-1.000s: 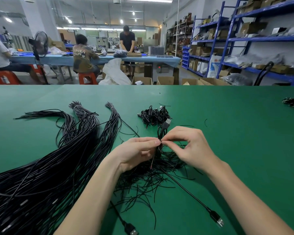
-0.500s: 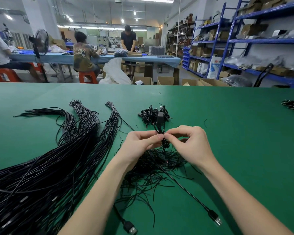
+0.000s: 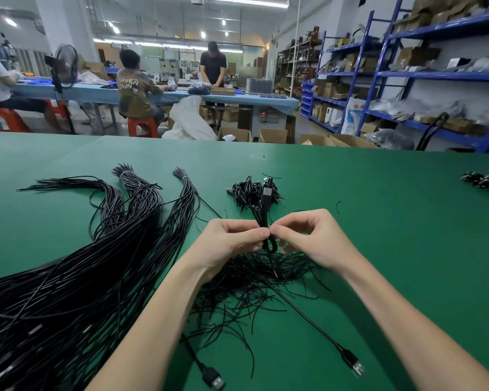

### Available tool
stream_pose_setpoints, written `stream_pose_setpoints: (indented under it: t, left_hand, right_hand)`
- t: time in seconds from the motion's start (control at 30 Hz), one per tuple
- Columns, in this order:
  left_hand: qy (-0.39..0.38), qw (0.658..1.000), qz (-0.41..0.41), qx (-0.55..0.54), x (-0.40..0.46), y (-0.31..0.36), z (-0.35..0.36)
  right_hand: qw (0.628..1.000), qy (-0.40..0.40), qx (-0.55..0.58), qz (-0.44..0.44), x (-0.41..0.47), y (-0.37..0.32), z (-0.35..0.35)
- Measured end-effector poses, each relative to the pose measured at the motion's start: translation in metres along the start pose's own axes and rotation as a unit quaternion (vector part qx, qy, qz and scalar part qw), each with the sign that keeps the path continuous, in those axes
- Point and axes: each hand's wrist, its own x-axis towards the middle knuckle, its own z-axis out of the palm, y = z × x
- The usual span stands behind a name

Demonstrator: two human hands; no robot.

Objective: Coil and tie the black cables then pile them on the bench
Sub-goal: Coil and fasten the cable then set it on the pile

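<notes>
My left hand (image 3: pixel 229 244) and my right hand (image 3: pixel 312 240) meet at the middle of the green bench (image 3: pixel 378 221), both pinching a folded black cable (image 3: pixel 264 210) that stands up between the fingertips, its plug end pointing away from me. A thin tie wire sits at the pinch. A small pile of coiled cables (image 3: pixel 249 190) lies just beyond the hands. Loose black twist ties (image 3: pixel 246 280) are heaped under my wrists. Large bundles of straight black cables (image 3: pixel 76 272) spread across the left.
Two loose USB cables (image 3: pixel 350 362) (image 3: pixel 213 380) lie near the front edge. More cable ends (image 3: pixel 484 183) lie at the far right. Beyond the bench are cardboard boxes, blue shelving and people working at a long table.
Both hands have shifted slightly away from me with the cable, and the folded cable's plug end now stands higher above the fingertips. The bundles and ties have not moved.
</notes>
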Motion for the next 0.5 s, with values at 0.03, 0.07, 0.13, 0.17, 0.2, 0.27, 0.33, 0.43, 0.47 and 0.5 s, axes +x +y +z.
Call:
stream_pose_setpoints:
  t: [0.03,0.07,0.13,0.17,0.2,0.27,0.33,0.43,0.47,0.5]
  left_hand:
    - [-0.002,1.000,-0.001,0.008,0.000,0.001,0.000]
    - [-0.006,1.000,-0.001,0.016,0.000,0.001,0.000]
    - [-0.015,1.000,0.001,0.027,-0.001,0.002,0.001]
    - [-0.019,0.999,0.002,0.032,-0.002,0.002,0.000]
    - [-0.022,0.999,0.005,0.038,-0.002,0.002,-0.001]
    - [-0.016,0.997,0.015,0.069,-0.003,0.002,-0.001]
    - [-0.001,0.993,0.036,0.114,-0.002,0.000,0.001]
    - [0.038,0.988,0.079,0.126,-0.001,-0.003,0.005]
    - [0.049,0.984,0.099,0.140,0.000,-0.005,0.007]
    - [0.062,0.976,0.124,0.170,0.000,-0.007,0.007]
  right_hand:
    - [1.000,-0.009,0.005,0.001,-0.001,-0.001,0.000]
    - [1.000,-0.015,0.011,0.001,-0.001,-0.002,0.000]
    - [1.000,-0.020,0.020,0.000,-0.003,-0.003,0.000]
    - [1.000,-0.022,0.017,0.001,-0.004,-0.004,0.000]
    - [1.000,-0.023,0.011,0.003,-0.004,-0.005,0.000]
    - [1.000,-0.018,-0.004,0.011,-0.005,-0.003,0.002]
    - [1.000,0.004,-0.010,0.026,-0.004,-0.003,0.004]
    - [0.995,0.054,0.033,0.077,-0.001,0.000,0.008]
    - [0.992,0.065,0.045,0.100,0.001,-0.001,0.010]
    - [0.988,0.073,0.054,0.126,0.004,-0.001,0.012]
